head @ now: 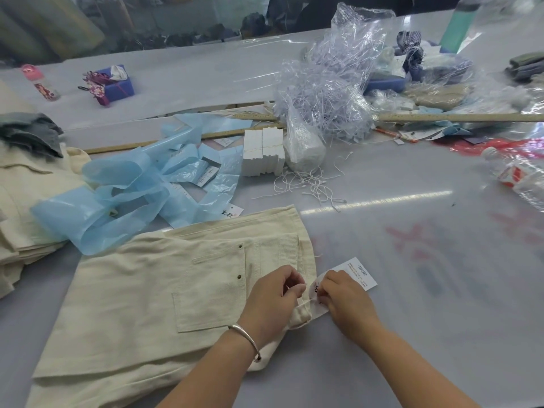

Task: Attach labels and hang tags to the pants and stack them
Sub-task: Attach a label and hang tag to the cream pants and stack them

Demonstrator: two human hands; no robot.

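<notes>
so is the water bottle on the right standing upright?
No, the water bottle lies on its side on the table, cap pointing left.

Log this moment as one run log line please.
step: tagging | left hand: pinching at waistband | right hand: holding hang tag | pants: flat on table

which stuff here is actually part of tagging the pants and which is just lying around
Part of the job:
pants
hang tag, pinched by both the left hand and right hand
loose strings
white card stack
pile of pants

Just lying about:
blue plastic bags
water bottle
tissue box
wooden rulers
</notes>
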